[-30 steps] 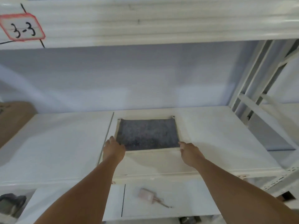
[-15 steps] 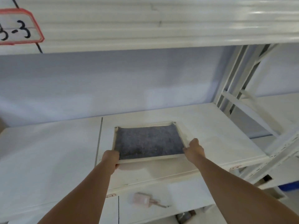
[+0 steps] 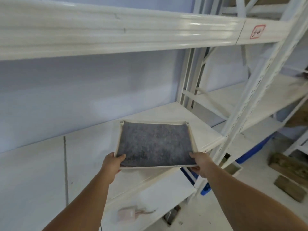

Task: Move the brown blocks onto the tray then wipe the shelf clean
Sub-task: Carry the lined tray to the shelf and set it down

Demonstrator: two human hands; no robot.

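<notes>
A shallow cream-rimmed tray (image 3: 193,139) with a dark grey felt floor hangs lifted above the white shelf (image 3: 83,157), tilted a little. My left hand (image 3: 112,162) grips its near left corner, thumb on the felt. My right hand (image 3: 200,161) holds the near right corner. The tray carries nothing. Brown wooden blocks (image 3: 289,165) lie on the floor at the far right, and another brown block (image 3: 290,188) lies just in front of them.
The upper shelf beam (image 3: 116,32) runs overhead with a red-edged label (image 3: 257,31). White upright posts (image 3: 246,104) stand to the right. A pale brush-like tool (image 3: 128,214) lies on the lower shelf. A blue container (image 3: 248,155) sits behind the posts.
Both hands have lifted the tray off the shelf and swung it to the right. The view has turned right, bringing the floor and the brown blocks into sight.
</notes>
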